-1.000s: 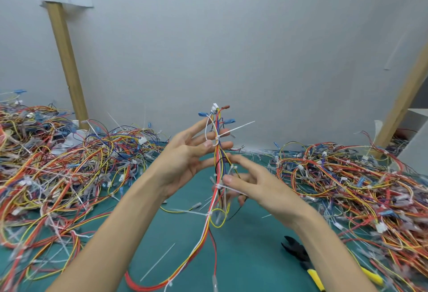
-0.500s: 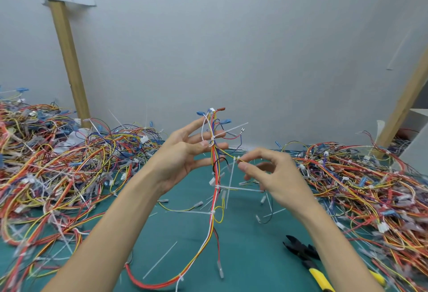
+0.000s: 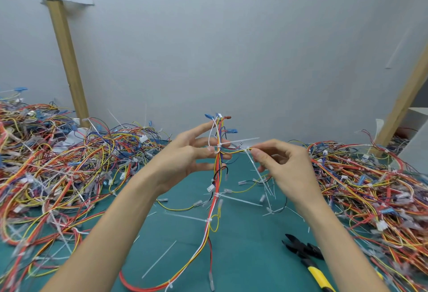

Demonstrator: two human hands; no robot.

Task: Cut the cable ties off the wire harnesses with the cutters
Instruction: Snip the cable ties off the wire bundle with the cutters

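Note:
A wire harness (image 3: 214,196) of red, yellow, white and blue wires hangs upright over the green mat, bound by several white cable ties (image 3: 218,145). My left hand (image 3: 185,159) holds its upper part between thumb and fingers, just below the blue connectors. My right hand (image 3: 284,164) pinches a yellow branch wire with a white tie (image 3: 249,150) and holds it out to the right. The cutters (image 3: 305,259), black jaws and yellow handles, lie on the mat beside my right forearm.
Big tangles of coloured harnesses lie on the left (image 3: 53,171) and on the right (image 3: 375,187). Cut white ties are scattered on the green mat (image 3: 243,257). A grey wall with wooden posts (image 3: 67,53) stands behind.
My right hand rose from the harness's middle and moved right, drawing a yellow branch wire sideways. My left hand kept its hold near the top.

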